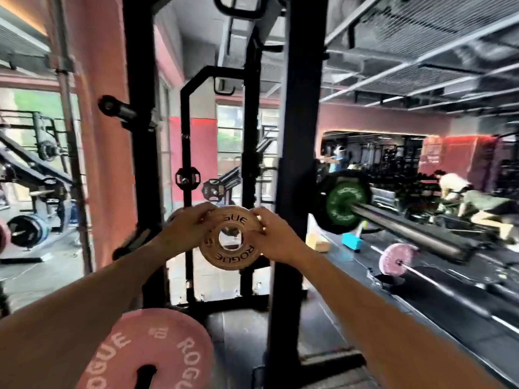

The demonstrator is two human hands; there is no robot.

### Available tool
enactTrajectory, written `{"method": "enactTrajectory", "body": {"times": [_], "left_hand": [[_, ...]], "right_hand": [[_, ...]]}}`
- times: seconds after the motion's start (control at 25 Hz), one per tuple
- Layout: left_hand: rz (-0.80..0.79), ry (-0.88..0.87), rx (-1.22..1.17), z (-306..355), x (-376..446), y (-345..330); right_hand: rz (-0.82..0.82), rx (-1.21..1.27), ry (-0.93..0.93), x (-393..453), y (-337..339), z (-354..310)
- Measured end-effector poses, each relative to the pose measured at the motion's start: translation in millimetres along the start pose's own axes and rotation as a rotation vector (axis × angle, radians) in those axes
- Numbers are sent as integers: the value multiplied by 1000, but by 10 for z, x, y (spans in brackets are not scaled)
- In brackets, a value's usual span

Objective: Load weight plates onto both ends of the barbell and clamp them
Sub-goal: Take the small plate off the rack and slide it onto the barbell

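A small orange change plate (230,255) marked ROGUE is held up at chest height in front of the black rack. My left hand (187,224) grips its left rim and my right hand (276,235) grips its right rim. To the right, the barbell (404,227) lies across the rack with a green ROGUE plate (346,203) on its far end; its near sleeve is bare. A large pink ROGUE plate (146,352) sits low at the bottom left.
Black rack uprights (297,164) stand directly ahead. A second bar with a pink plate (397,259) lies on the floor at right. A person (474,202) bends over in the right background. Other racks and loaded bars stand at the left.
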State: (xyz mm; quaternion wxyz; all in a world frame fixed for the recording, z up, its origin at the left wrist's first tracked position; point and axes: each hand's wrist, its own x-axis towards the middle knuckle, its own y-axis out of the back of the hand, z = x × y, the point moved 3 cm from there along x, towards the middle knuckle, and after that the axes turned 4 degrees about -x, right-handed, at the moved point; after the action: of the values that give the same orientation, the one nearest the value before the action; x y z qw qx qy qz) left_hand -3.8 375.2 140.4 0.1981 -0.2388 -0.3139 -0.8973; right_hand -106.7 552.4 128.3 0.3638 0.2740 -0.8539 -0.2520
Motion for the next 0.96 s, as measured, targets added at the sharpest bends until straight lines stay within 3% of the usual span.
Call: {"method": "enactTrajectory", "body": {"times": [0.24, 0.44, 0.68, 0.96], "left_hand": [[-125, -102, -115, 968, -52, -1635], [-196, -176, -164, 1602, 74, -2495], [-197, -198, -152, 1931, 180, -3108], [-155, -246, -74, 1945, 327, -3375]], "right_hand": [[96, -96, -118, -1215, 1464, 583], [234, -150, -193, -1916, 2314, 808], [377, -161, -277, -2291, 2770, 1142], [417, -188, -300, -2240, 2873, 1415]]}}
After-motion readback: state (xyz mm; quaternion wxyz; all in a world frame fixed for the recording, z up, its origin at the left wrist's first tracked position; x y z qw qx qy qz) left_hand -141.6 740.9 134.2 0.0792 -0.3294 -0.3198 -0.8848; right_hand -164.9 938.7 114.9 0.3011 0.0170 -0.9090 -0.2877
